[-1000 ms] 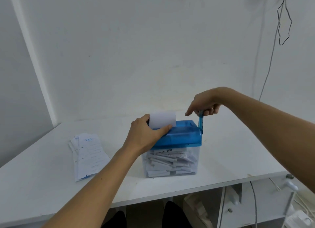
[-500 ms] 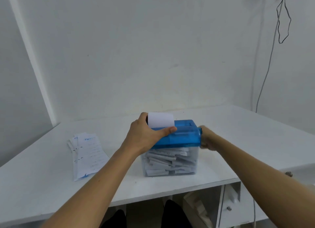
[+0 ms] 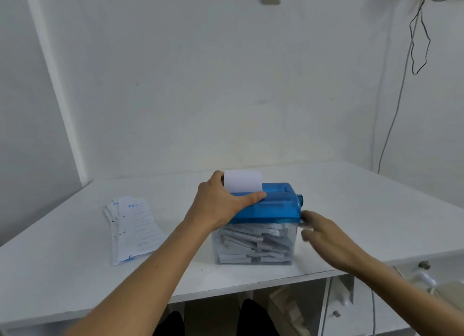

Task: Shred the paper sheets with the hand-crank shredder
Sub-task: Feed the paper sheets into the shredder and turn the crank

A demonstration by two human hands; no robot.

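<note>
Left hand (image 3: 221,205) clamps the shredder (image 3: 273,207) from above: thumb laid straight along the near edge of the lid, fingers curled over the far side behind the paper sheet (image 3: 242,181). Forearm extended, wrist level. Right hand (image 3: 326,235) sits low at the shredder's right side, just beside the crank hub (image 3: 300,199). It is blurred, so I cannot tell whether its fingers close on anything.

Shredder: translucent blue plastic lid, rectangular and smooth, on a clear box-shaped bin (image 3: 216,247) packed with folded white paper strips (image 3: 253,242). It stands near the front edge of the white matte table (image 3: 364,210). The sheet, plain white, stands upright from the slot at the lid's left end, touching the left hand.

Printed sheets (image 3: 135,230), a flat, fanned stack, lie well left of the shredder. A thin grey cable (image 3: 391,124) hangs down the wall at right.
</note>
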